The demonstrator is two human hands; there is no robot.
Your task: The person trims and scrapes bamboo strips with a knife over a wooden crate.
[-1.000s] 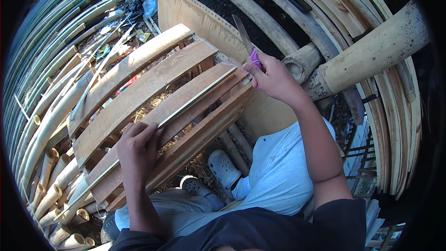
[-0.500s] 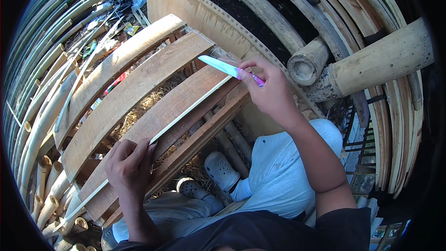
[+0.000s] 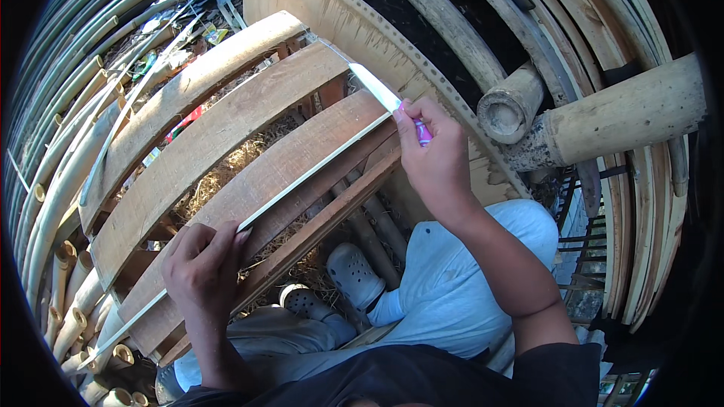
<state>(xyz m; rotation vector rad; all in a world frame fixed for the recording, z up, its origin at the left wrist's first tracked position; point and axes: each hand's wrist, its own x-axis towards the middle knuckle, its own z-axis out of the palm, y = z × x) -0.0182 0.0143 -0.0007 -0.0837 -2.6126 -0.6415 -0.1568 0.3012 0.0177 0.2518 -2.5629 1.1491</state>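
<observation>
A thin, pale bamboo strip [image 3: 317, 169] runs diagonally over the nearest slat of a wooden slatted bench [image 3: 226, 83]. My left hand [image 3: 202, 267] is closed round the strip partway along, and its lower end sticks out past the bench's left edge. At the strip's far end my right hand [image 3: 436, 147] grips a knife [image 3: 375, 87] by its pink patterned handle. The whitish blade points up and to the left, close to the strip's end. Whether the edge touches the strip I cannot tell.
Bamboo poles [image 3: 72, 143] lie stacked on the left. A plywood sheet [image 3: 339, 11] with a dotted edge leans behind the bench. Thick bamboo posts [image 3: 618, 109] stand at the right beside curved planks [image 3: 637, 203]. My feet in grey clogs [image 3: 353, 275] rest below, among straw.
The knife has turned so its blade points more steeply upward. My right hand has shifted slightly right and down at the strip's end. My left hand still holds the strip.
</observation>
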